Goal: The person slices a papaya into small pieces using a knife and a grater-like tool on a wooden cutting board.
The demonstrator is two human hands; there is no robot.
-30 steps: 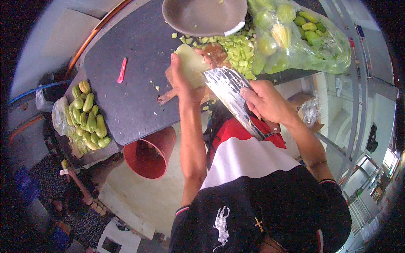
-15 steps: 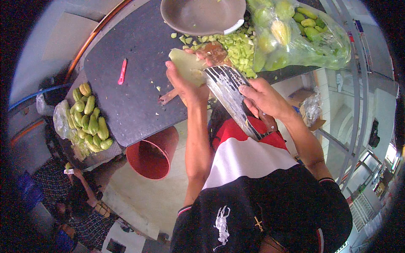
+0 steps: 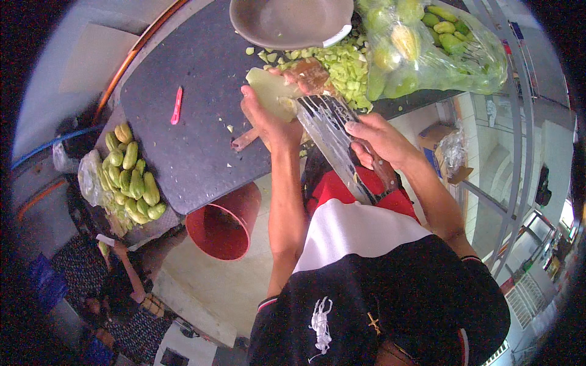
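Head view shows my left hand (image 3: 268, 122) wrapped around a pale peeled fruit slab (image 3: 271, 91), held just above the dark counter (image 3: 195, 122), while my right hand (image 3: 378, 140) is clenched on the lower end of a long metal grater (image 3: 332, 137) that slants up against the fruit. I judge the flesh firm but wet and slippery, light enough for one hand; it is best gripped from behind at the thick end, fingers clear of the teeth. The grater looks stiff and sharp, so the handle end is the place to hold. Green chopped pieces (image 3: 342, 64) lie just beyond, beside a brown bowl (image 3: 287, 21) and a bag of green fruit (image 3: 427, 49).
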